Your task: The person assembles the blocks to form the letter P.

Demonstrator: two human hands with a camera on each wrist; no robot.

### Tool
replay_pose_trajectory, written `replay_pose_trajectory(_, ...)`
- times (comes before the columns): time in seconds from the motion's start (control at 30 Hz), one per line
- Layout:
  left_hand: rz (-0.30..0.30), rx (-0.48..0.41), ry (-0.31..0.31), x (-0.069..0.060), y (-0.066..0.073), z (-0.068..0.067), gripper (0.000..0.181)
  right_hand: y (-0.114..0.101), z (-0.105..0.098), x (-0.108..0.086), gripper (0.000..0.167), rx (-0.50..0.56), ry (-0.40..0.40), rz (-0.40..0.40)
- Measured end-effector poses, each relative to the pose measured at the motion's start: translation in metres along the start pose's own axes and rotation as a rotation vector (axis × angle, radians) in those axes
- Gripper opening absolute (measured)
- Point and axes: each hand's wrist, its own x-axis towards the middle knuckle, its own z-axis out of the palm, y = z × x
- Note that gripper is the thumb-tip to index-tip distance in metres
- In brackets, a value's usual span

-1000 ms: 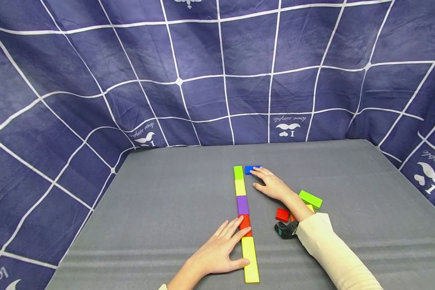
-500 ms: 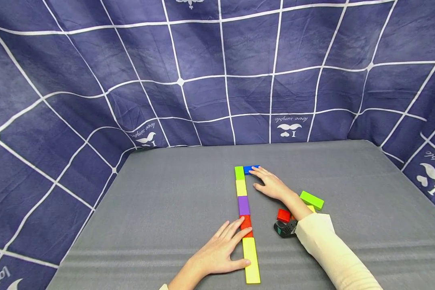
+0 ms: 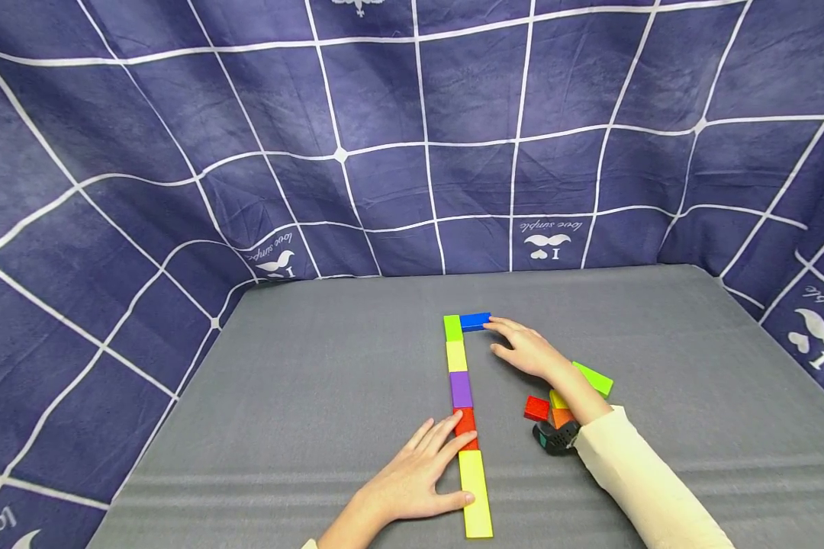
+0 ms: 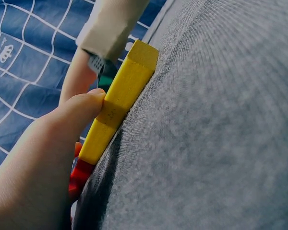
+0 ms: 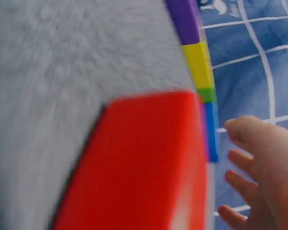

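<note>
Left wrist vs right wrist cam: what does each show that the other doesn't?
Only left wrist: left grip, touching the long yellow block; red row block meeting its end; cream sleeve.
Only right wrist: right grip, purple block, short yellow block, green block, blue block.
Both: gray cloth, blue curtain. A loose red block looms close in right wrist; can't tell whether left wrist catches it.

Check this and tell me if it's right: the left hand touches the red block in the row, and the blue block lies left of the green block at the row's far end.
The side is wrong: the blue block lies right of the green block, as the head view shows. The left hand does touch the red block.
</note>
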Motion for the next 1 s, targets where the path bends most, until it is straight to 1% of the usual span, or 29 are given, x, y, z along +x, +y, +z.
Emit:
replay_pose_trajectory(0.2,-0.011,-0.010,-0.002,-0.001,0.000,0.000,0.069,0.008,-0.016,-0.029,0.039,-0.040,0.035,0.096)
replay_pose_trajectory(0.33,-0.011,-0.005,0.007,-0.001,0.000,-0.001,0.069,0.016,-0.023,-0.054,0.037,-0.058,0.071,0.124)
replay_pose_trajectory(0.5,-0.011,-0.010,0.002,-0.002,0.001,0.000,0.069,0.024,-0.032,-0.086,0.035,-0.071,0.131,0.159)
replay_pose_trajectory(0.67,-0.011,-0.010,-0.003,-0.002,0.002,-0.001,0.069,0.025,-0.040,-0.113,0.033,-0.118,0.184,0.166)
replay_pose_trajectory(0.8,-0.007,0.002,0.006,-0.001,0.001,-0.001,0.069,0.021,-0.042,-0.127,0.031,-0.174,0.200,0.163)
replay_pose_trajectory(0.9,-0.008,0.000,0.005,-0.001,0.001,-0.001,0.069,0.020,-0.041,-0.133,0.031,-0.190,0.179,0.179)
replay_pose_trajectory(1.0,-0.011,-0.011,-0.001,-0.001,0.001,0.000,0.069,0.021,-0.038,-0.135,0.033,-0.176,0.145,0.206)
